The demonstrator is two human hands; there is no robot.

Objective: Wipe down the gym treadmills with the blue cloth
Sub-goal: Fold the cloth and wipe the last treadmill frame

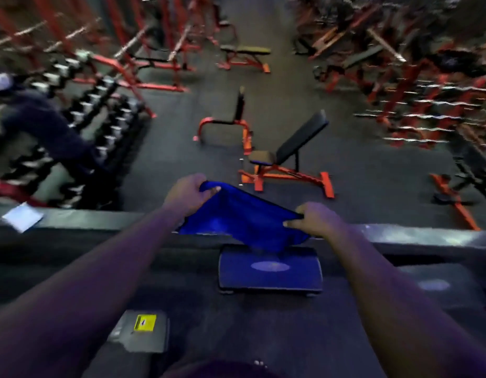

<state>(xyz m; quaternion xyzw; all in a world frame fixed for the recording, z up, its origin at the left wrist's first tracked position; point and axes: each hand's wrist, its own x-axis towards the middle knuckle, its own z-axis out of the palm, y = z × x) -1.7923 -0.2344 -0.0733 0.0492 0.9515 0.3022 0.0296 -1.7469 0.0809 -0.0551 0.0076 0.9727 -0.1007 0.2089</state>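
The blue cloth hangs stretched between both hands above the treadmill's front. My left hand pinches its upper left corner. My right hand grips its right edge, a little lower. Below the cloth sits the treadmill's dark console with a pale oval mark on it. The grey front rail of the treadmill runs across the view behind the hands. A yellow label sits on a grey plate lower left. The picture is blurred.
Beyond the rail lies a dark gym floor with an orange incline bench, a red frame and a flat bench. A dumbbell rack stands left, with a person in dark clothes beside it. Barbell racks fill the right.
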